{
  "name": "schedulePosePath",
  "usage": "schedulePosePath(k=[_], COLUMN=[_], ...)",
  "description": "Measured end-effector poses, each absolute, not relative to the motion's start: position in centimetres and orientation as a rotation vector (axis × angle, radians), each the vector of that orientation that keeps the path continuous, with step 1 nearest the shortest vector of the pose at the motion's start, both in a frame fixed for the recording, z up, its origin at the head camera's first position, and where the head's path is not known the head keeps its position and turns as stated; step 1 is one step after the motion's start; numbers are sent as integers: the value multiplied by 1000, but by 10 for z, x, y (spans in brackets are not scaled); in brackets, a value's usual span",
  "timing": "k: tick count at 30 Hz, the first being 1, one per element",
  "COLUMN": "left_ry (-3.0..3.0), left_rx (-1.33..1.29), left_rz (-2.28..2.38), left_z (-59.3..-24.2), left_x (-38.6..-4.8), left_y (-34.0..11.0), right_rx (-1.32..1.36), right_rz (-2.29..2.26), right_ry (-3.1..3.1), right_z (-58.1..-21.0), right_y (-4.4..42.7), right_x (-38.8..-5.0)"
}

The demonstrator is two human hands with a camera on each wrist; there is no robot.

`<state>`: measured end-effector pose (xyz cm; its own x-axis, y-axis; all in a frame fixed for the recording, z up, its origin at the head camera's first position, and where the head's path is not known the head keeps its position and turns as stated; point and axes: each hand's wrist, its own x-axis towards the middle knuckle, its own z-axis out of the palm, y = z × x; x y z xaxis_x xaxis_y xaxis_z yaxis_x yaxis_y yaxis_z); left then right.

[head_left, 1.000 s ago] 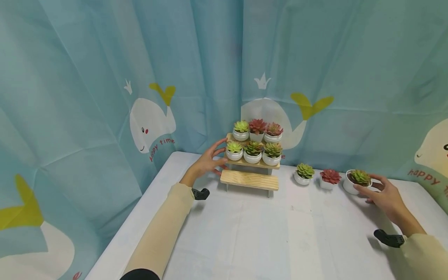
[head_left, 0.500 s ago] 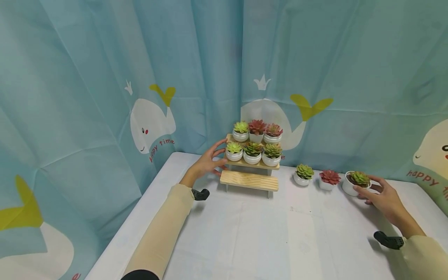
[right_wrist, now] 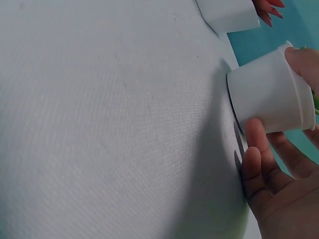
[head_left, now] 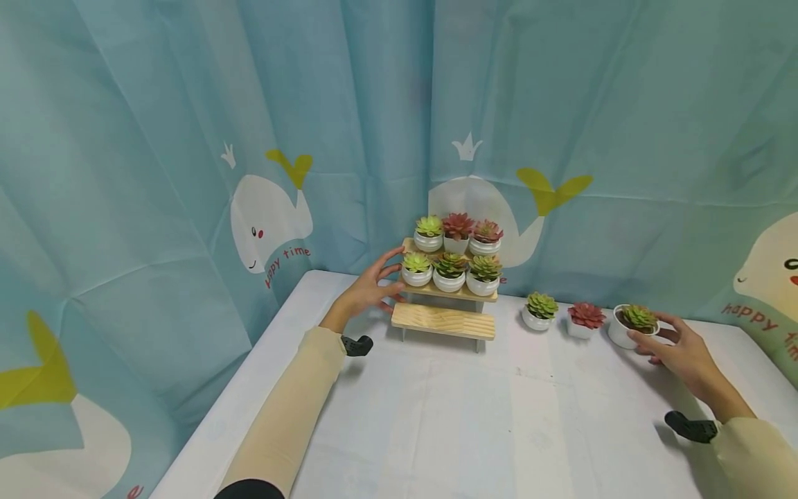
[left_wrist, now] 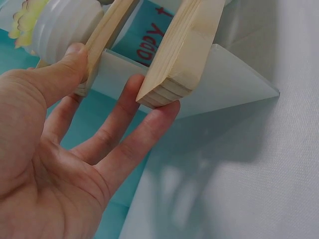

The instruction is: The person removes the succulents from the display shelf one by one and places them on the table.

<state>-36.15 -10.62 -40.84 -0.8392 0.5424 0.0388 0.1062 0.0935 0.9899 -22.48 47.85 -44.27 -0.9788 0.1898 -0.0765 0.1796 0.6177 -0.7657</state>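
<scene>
My left hand [head_left: 372, 287] is at the left end of a small tiered wooden plant stand [head_left: 444, 320]. In the left wrist view its thumb rests against the middle shelf [left_wrist: 110, 32], and straight, spread fingers touch the end of the lowest shelf [left_wrist: 172, 79]. Small potted succulents, green and red, fill the top and middle shelves; the lowest is bare. At far right my right hand [head_left: 682, 350] grips a green succulent in a white pot [head_left: 625, 331]. The right wrist view has the thumb on the pot's rim and fingers around its side, the pot [right_wrist: 269, 92] standing on the table.
A green potted succulent [head_left: 539, 310] and a red potted succulent [head_left: 584, 320] stand between the stand and my right hand. The white-covered table [head_left: 461, 416] reaches back to a blue curtain [head_left: 374, 138] with whale prints.
Almost nothing differs. Both hands keep their places, and the right-hand pot looks very slightly shifted to the left along with the whole view.
</scene>
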Motion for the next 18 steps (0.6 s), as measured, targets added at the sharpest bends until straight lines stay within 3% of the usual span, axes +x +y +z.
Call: schedulePosePath(k=[18], left_ry=[2067], left_rx=[623], left_rz=[1790], left_z=[-409], left_x=[-362], left_y=[-105], right_rx=[-166], right_rz=[1266], right_ry=[-2997], right_z=[-428], right_y=[489], right_x=[-228])
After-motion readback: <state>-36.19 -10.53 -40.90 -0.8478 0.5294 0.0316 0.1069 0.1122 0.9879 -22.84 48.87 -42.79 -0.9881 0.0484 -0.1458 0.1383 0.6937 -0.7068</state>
